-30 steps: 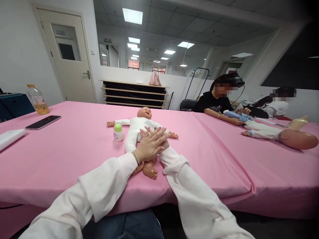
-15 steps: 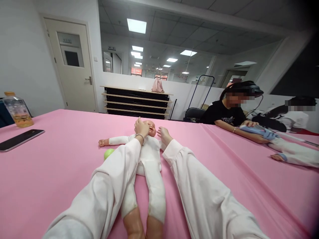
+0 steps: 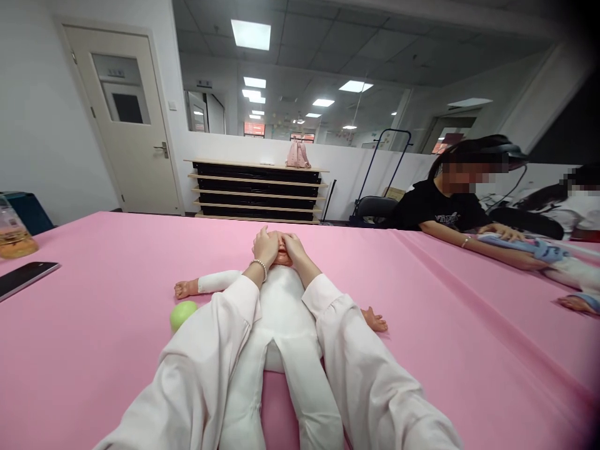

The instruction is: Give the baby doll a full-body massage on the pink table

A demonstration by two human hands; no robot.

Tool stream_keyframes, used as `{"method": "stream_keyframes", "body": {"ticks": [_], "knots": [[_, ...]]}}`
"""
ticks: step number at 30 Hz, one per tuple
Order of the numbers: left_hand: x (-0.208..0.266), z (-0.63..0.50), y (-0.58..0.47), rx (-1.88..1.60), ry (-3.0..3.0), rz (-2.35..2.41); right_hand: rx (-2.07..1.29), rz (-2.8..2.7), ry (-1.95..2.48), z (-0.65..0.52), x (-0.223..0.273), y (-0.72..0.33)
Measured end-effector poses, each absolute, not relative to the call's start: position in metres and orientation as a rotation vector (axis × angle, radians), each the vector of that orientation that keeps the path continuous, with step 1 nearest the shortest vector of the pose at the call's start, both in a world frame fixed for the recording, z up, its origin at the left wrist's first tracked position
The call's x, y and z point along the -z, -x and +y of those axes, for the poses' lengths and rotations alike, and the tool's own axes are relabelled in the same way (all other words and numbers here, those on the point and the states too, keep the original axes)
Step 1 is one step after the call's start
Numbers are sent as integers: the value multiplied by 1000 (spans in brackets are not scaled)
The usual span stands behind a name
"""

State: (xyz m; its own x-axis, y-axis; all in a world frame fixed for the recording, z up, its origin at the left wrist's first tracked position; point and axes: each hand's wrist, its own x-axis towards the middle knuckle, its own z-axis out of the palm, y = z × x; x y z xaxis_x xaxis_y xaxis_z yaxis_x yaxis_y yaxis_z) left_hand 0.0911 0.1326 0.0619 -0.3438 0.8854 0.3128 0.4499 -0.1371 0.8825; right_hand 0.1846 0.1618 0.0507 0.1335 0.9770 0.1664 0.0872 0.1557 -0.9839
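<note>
A baby doll [image 3: 287, 306] with a white cloth body lies on its back on the pink table cover, legs toward me and arms spread. My left hand [image 3: 265, 246] is cupped against one side of its head, and my right hand [image 3: 295, 249] presses against the other side. Between my hands the doll's mouth and chin [image 3: 282, 258] show; its eyes and cheeks are mostly hidden under my fingers. A green ball [image 3: 183, 315] rests below the doll's outstretched arm, beside my left sleeve.
A phone [image 3: 25, 279] and a bottle [image 3: 14, 234] are on the left of the pink table [image 3: 117, 375]. Across on the right, a person in black [image 3: 440, 203] handles another doll [image 3: 569, 275]. Behind the table stands a low shelf [image 3: 257, 187].
My right hand has moved in from beside the doll's head onto its face. The doll's body appears closer to me, and its other hand has come into sight past my right sleeve.
</note>
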Motion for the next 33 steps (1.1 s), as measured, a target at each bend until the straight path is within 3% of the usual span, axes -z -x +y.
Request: {"method": "stream_keyframes", "body": {"ticks": [9,23,33], "knots": [[-63,113,-98,-1321,-1753,1819,-1167,-1042,896,147,-32,-191],[-59,121,-95,-1393,-1777,1662,-848,-1241,967,159,-19,-198],[-58,117,-94,-1406,-1815,1683,-820,-1257,963,155,-21,-197]]}}
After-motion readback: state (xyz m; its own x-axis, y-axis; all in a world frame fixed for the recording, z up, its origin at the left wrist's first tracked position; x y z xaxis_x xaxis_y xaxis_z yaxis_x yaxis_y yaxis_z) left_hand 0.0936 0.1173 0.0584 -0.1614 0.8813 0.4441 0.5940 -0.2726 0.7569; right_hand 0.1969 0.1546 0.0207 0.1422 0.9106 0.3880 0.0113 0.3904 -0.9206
